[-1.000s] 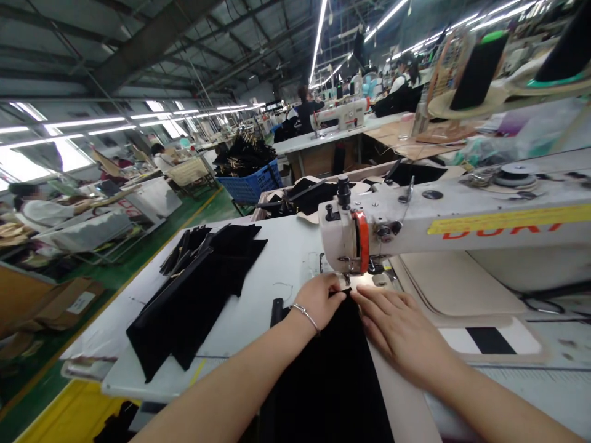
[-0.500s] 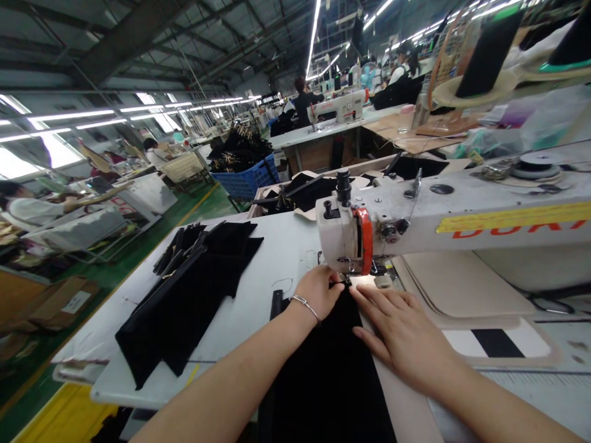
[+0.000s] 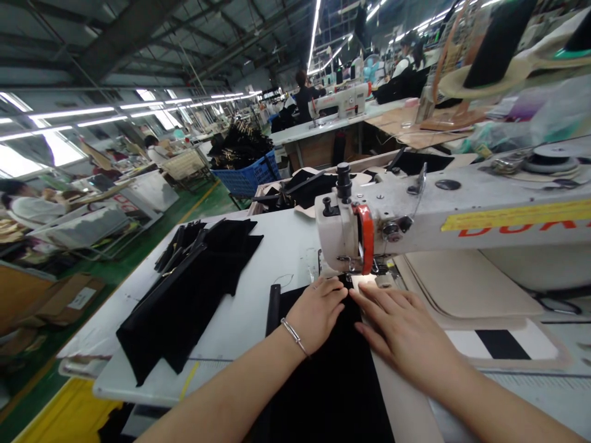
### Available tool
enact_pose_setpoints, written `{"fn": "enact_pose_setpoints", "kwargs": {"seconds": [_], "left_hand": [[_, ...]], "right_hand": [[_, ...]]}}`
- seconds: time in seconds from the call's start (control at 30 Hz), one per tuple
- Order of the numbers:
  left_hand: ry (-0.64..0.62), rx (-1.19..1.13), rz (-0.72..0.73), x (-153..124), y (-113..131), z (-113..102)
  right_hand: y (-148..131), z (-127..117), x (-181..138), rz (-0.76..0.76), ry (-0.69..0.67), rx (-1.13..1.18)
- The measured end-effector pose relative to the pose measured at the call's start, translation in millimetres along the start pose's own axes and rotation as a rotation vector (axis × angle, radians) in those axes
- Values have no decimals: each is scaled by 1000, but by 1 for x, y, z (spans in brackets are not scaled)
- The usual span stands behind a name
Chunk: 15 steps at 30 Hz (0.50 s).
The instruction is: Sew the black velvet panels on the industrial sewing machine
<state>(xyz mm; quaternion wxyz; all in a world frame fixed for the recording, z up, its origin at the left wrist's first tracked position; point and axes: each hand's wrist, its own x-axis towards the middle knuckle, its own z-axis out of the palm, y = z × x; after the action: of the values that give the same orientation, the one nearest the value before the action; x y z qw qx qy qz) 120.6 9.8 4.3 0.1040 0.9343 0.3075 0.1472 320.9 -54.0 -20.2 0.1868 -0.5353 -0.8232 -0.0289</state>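
A piece of black fabric [image 3: 330,375] lies on the white table in front of me, its far end under the needle of a white sewing machine [image 3: 415,215]. My left hand [image 3: 318,307], a thin bracelet on its wrist, rests on the fabric with fingers loosely curled, fingertips just short of the presser foot. My right hand [image 3: 406,335] lies flat and open along the fabric's right edge, fingers stretched toward the needle.
A stack of black fabric pieces [image 3: 194,286] lies on the table [image 3: 277,246] to the left. Behind stand a blue crate [image 3: 252,175] full of dark pieces, other sewing stations and several seated workers. Thread cones [image 3: 496,43] stand at the upper right.
My left hand has slid a little back toward me on the fabric, and more black fabric shows to its left. The right hand stays flat beside the needle.
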Motion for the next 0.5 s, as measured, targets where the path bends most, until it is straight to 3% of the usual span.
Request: {"fn": "enact_pose_setpoints", "kwargs": {"seconds": [0.3,0.4,0.5], "left_hand": [[-9,-18,-16,7,-3,2],[-81,-45,-4,-12,10,-10],[-207,-123,161,-50,32,-19]], "right_hand": [[1,-2,1,12,-1,-17],[-10,-10,-16,-2,13,-21],[-28,-17,-49,-96,71,-23]]}}
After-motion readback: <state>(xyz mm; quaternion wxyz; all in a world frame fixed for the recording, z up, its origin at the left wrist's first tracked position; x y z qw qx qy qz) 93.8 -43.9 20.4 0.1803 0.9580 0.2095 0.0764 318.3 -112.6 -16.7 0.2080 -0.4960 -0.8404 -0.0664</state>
